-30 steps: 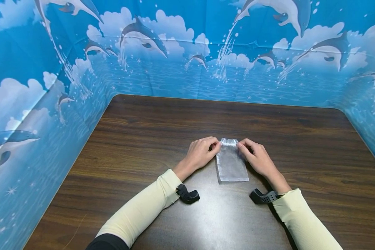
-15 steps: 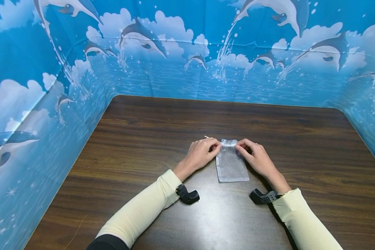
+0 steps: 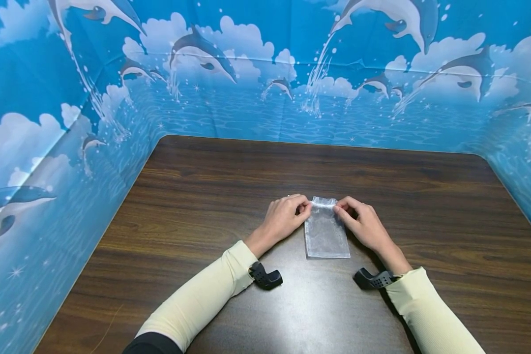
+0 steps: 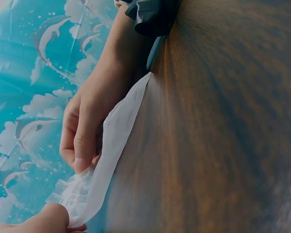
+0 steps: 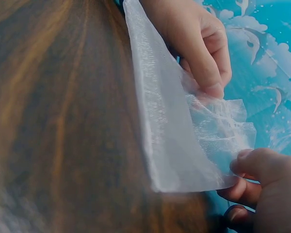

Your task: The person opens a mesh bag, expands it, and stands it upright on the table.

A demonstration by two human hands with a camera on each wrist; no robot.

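Observation:
A small sheer white organza pouch (image 3: 327, 237) with a gathered neck is held by both hands over the table, its flat bottom edge towards the person. My left hand (image 3: 284, 216) pinches the left side of the neck between thumb and fingertips. On the opposite side, my right hand (image 3: 363, 222) pinches the neck the same way. Seen from the right wrist, the pouch (image 5: 165, 126) hangs thin and flat, its ruffled top (image 5: 228, 116) spread between the two hands. The left wrist view shows the pouch (image 4: 117, 141) nearly edge-on.
A dark wood-grain table (image 3: 230, 167) with rounded far corners lies under the hands. Blue dolphin-print cloth (image 3: 256, 73) hangs along its back and sides. Each wrist carries a black device, one on the left (image 3: 265, 276) and one on the right (image 3: 373, 279).
The lower part of the pouch has shifted slightly left. A small pale cord end, visible past the left hand half a second ago, is now mostly hidden. Both hands keep their grip.

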